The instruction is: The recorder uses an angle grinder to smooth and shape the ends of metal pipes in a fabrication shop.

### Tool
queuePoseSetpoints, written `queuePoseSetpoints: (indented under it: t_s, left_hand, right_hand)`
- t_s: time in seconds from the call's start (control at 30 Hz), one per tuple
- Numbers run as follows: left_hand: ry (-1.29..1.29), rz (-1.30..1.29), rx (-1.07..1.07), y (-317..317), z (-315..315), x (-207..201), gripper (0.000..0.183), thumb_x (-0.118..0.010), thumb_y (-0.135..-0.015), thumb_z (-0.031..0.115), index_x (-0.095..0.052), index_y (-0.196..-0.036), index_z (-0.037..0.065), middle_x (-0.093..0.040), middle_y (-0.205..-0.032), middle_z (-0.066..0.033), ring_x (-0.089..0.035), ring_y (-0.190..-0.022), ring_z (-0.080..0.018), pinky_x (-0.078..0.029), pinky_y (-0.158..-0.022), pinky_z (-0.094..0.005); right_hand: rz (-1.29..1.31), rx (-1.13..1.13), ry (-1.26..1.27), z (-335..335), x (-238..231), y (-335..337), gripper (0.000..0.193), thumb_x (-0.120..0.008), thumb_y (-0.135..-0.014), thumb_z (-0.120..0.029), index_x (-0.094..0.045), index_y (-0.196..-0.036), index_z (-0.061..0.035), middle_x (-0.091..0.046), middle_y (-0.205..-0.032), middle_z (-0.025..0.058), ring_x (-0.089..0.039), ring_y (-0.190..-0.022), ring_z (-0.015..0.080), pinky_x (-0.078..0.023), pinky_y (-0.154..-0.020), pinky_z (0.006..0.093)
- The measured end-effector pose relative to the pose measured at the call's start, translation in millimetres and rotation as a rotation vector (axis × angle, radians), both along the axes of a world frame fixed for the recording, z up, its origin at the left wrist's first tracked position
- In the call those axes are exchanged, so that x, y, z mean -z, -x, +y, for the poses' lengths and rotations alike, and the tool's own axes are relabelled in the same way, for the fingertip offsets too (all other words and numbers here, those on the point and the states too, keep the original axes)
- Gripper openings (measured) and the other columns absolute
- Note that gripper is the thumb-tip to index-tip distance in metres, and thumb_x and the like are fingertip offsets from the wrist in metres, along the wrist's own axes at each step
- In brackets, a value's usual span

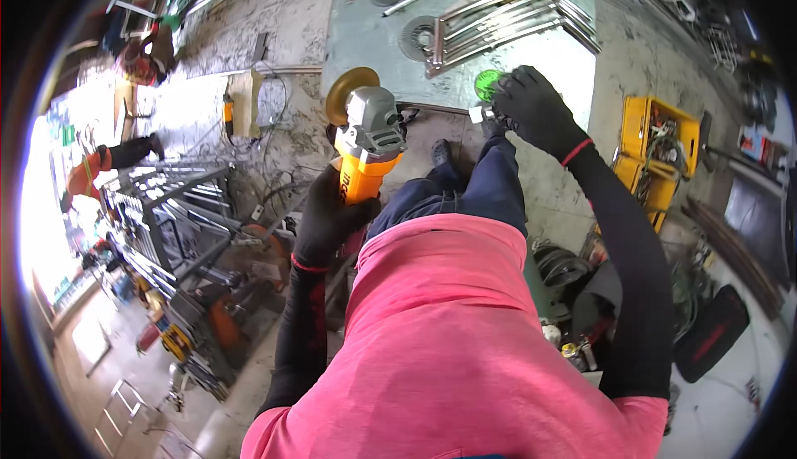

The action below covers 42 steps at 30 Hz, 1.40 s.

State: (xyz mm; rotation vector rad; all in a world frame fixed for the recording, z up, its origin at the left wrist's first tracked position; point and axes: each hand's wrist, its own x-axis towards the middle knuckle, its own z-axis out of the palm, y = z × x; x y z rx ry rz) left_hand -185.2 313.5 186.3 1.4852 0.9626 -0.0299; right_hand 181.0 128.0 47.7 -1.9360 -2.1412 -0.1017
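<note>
My left hand (330,220), in a black glove, is wrapped round the orange body of an angle grinder (370,148). The grinder's grey head points away from me, and a round brownish disc (350,94) is fitted at its far left side. My right hand (535,109), also gloved in black, is closed above the near edge of the table, its fingers bent round a small pale and dark object that I cannot make out. Just beyond those fingers shows a bright green disc (488,85); whether my fingers touch it, I cannot tell.
A metal-topped table (365,40) ahead carries a frame of shiny tubes (506,31) and a dark disc (418,37). To the right stands a yellow toolbox (635,127). Metal frames (178,210) crowd the left, with another person (91,173) beyond. Cables lie on the floor.
</note>
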Motion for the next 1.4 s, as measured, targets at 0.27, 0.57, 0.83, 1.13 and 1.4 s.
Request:
queuePoseSetpoints:
  t_s: [0.27, 0.57, 0.83, 1.13, 1.4]
  left_hand:
    - [0.275, -0.059, -0.199, 22.7, -5.3, 19.7, 0.069, -0.085, -0.085, 0.004, -0.060, -0.149, -0.002, -0.076, -0.120, -0.0060, -0.072, -0.108, -0.0138, -0.059, -0.098, -0.0344]
    - [0.127, 0.110, 0.152, -31.9, 7.1, 11.1, 0.061, -0.089, -0.086, 0.008, -0.066, -0.141, -0.003, -0.078, -0.119, -0.0048, -0.072, -0.103, -0.0111, -0.059, -0.094, -0.0305]
    - [-0.065, 0.161, 0.436, -80.5, 11.3, 18.6, 0.065, -0.094, -0.085, 0.015, -0.067, -0.142, 0.001, -0.080, -0.113, -0.0069, -0.072, -0.100, -0.0109, -0.060, -0.091, -0.0328]
    - [-0.357, 0.249, 0.698, -115.5, 4.3, 28.9, 0.061, -0.098, -0.079, 0.032, -0.072, -0.128, 0.005, -0.074, -0.089, -0.0160, -0.076, -0.076, -0.0342, -0.059, -0.071, -0.0414]
    - [-0.320, 0.339, 0.785, -132.0, 2.5, 36.3, 0.067, -0.096, -0.080, 0.031, -0.070, -0.136, 0.005, -0.077, -0.100, -0.0192, -0.079, -0.090, -0.0394, -0.061, -0.079, -0.0431]
  right_hand:
    - [0.835, 0.879, 0.260, -25.8, -2.1, 73.7, 0.052, -0.090, -0.091, -0.030, -0.057, -0.126, -0.0100, -0.076, -0.103, 0.0192, -0.077, -0.091, 0.0459, -0.060, -0.076, 0.0527]
    - [1.948, 1.106, 0.252, -39.9, 7.0, 108.7, 0.027, -0.078, -0.106, -0.013, -0.069, -0.128, -0.0003, -0.072, -0.096, 0.0046, -0.066, -0.077, 0.0116, -0.057, -0.071, 0.0303]
    - [1.742, 0.838, 0.496, -40.2, 9.3, 75.6, 0.027, -0.070, -0.111, -0.012, -0.067, -0.136, -0.0016, -0.073, -0.099, 0.0037, -0.070, -0.082, 0.0123, -0.057, -0.072, 0.0301]
    - [1.588, 0.791, 0.531, -61.9, 61.2, 76.0, 0.052, -0.073, -0.103, -0.014, -0.061, -0.152, -0.0029, -0.078, -0.118, 0.0137, -0.074, -0.105, 0.0209, -0.060, -0.091, 0.0360]
    - [1.289, 0.672, 0.395, -74.0, 60.6, 71.9, 0.049, -0.076, -0.103, -0.015, -0.065, -0.149, -0.0035, -0.076, -0.126, 0.0196, -0.076, -0.110, 0.0294, -0.060, -0.095, 0.0422]
